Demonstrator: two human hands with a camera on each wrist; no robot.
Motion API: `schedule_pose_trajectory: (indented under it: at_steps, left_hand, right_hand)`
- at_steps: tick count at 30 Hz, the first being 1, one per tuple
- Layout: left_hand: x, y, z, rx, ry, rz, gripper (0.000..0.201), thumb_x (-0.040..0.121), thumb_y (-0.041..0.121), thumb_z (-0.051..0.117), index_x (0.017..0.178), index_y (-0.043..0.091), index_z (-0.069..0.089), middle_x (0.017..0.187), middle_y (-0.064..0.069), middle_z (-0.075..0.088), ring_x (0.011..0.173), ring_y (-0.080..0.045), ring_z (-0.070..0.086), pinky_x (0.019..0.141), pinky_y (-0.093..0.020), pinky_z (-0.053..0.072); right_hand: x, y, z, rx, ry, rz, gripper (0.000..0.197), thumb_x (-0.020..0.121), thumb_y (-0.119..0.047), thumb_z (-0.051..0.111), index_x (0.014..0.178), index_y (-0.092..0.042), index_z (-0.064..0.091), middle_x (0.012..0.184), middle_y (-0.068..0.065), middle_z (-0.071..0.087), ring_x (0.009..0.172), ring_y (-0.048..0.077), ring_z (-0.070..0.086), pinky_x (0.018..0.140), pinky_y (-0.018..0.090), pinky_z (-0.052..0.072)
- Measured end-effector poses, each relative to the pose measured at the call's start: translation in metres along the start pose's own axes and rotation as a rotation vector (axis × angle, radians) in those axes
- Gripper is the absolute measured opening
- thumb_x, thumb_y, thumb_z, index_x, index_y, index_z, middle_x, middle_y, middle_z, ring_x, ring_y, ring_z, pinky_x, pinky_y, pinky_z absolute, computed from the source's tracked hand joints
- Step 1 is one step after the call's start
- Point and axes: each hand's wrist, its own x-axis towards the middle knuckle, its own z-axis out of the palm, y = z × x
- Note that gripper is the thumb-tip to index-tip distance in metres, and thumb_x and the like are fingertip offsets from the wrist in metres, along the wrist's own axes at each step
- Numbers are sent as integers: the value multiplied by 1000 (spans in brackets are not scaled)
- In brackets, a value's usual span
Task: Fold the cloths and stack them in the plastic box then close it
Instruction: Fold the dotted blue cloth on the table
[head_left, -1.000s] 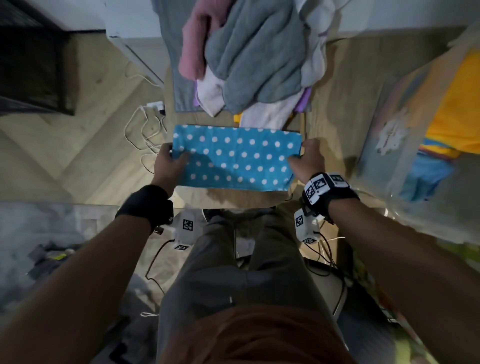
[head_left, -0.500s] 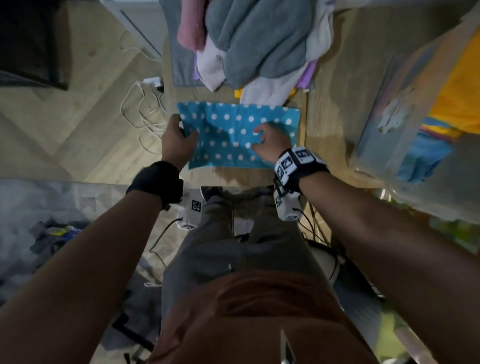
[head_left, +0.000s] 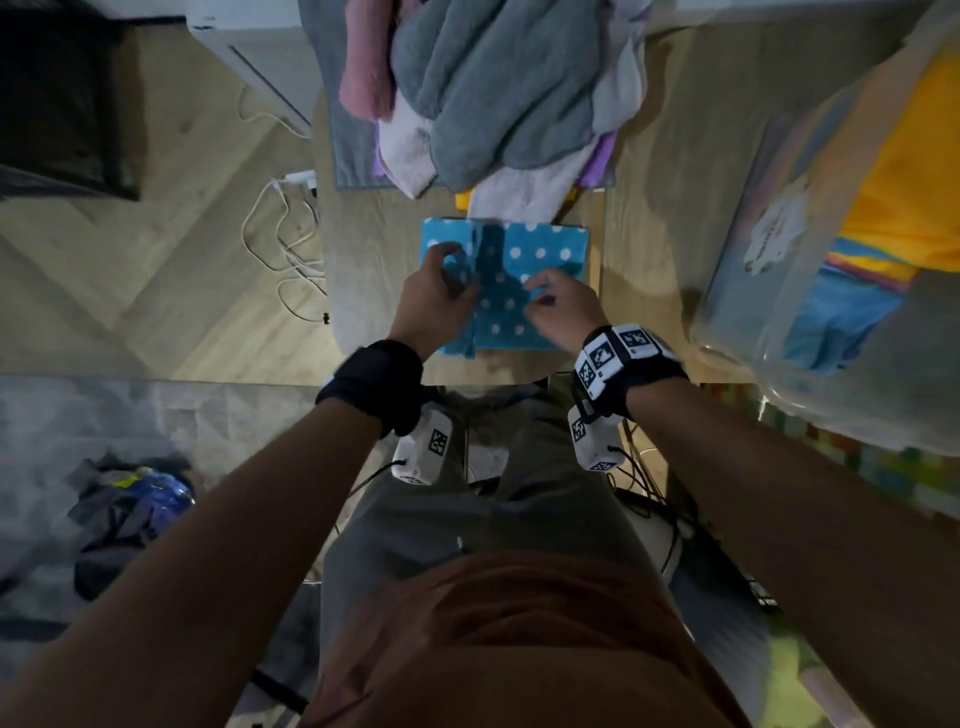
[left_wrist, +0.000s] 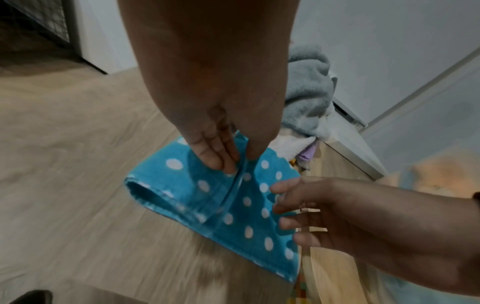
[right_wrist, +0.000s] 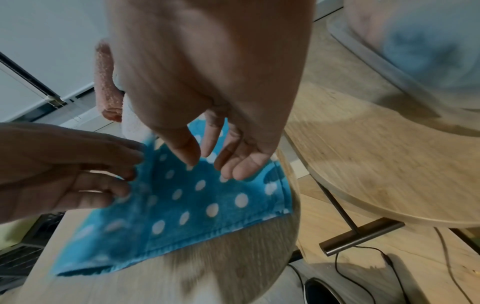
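Note:
A blue cloth with white dots (head_left: 545, 249) (left_wrist: 246, 216) (right_wrist: 194, 205) lies on a small wooden table (head_left: 374, 291), its left part doubled over towards the middle. My left hand (head_left: 436, 296) (left_wrist: 233, 162) pinches the folded-over edge between thumb and fingers. Just right of the fold, my right hand (head_left: 556, 306) (right_wrist: 221, 164) hovers on the cloth with relaxed, loosely bent fingers that hold nothing. The translucent plastic box (head_left: 737, 291) (right_wrist: 389, 51) stands to the right with yellow and blue cloths inside. No lid can be made out.
A heap of unfolded cloths (head_left: 493, 93), grey, pink, white and purple, lies on a grey mat (head_left: 343, 130) right behind the blue cloth. White cables (head_left: 280, 249) trail on the floor to the left. The box rests on a second wooden table (head_left: 665, 156).
My left hand has carried the cloth's left end over to the right, so the cloth is about half as wide. My right hand left the right edge and came to the middle.

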Motion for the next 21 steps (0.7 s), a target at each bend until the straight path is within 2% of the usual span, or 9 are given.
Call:
schedule_pose_trajectory:
  at_steps: [3,6,9,11,12,14,16,18,21]
  left_hand:
    - [8,3,11,54,-32,-12,50,90,31,64,135,14,52,86,3,63,83,-12,59,71,-17,36]
    - [14,-7,7,79,143,-14,43,86,21,61,128,12,57,105,-12,60,93,-27,59,77,-19,38]
    - [19,-22,1,144,247,-242,60,79,34,67,131,12,48,125,-14,43,112,-35,46,96,-38,39]
    - [22,-28,-3,139,171,-392,59,80,48,67,126,16,50,127,-13,40,118,-33,41,100,-41,38]
    - [24,-32,-5,131,122,-394,56,81,50,66,122,14,53,126,-14,43,118,-33,42,100,-39,39]
    - [28,-33,-6,141,36,-312,46,85,45,62,111,7,57,116,-18,53,112,-33,47,91,-33,40]
    - [28,-28,-5,91,12,-234,32,88,34,59,102,5,55,103,-17,60,97,-31,55,74,-31,40]
    - [24,-14,-1,27,36,-194,22,89,28,59,95,9,49,86,-6,57,79,-25,52,63,-28,35]
    - [14,15,9,-56,108,-83,22,86,23,61,84,13,41,68,6,44,67,-19,44,59,-28,31]
  right_hand:
    - [1,3,-3,24,11,10,24,90,-20,62,113,-24,62,109,1,65,95,20,64,89,40,55]
    - [2,5,-5,51,13,8,22,90,-21,61,112,-23,63,107,1,65,93,20,65,89,41,55]
    - [2,7,-7,90,6,-1,24,91,-19,60,115,-21,62,106,2,65,93,19,64,87,39,55]
    - [0,4,-7,119,-12,-6,26,91,-20,60,117,-22,62,104,4,66,88,20,66,82,36,55]
    - [0,3,-6,126,-21,-5,28,91,-22,59,119,-22,61,104,4,66,86,20,66,80,34,55]
    - [-1,1,-6,132,-40,12,29,93,-25,57,122,-23,60,102,1,65,84,16,64,77,30,53]
    - [-2,-2,-6,144,-42,32,27,95,-27,55,122,-24,59,98,-5,62,82,10,61,75,27,51]
    - [-4,-6,-6,160,-20,37,24,95,-30,55,118,-24,61,95,-8,61,83,10,60,74,27,51]
    - [-5,-11,-9,193,-3,18,32,95,-45,54,114,-21,63,103,-5,64,93,14,61,79,29,49]
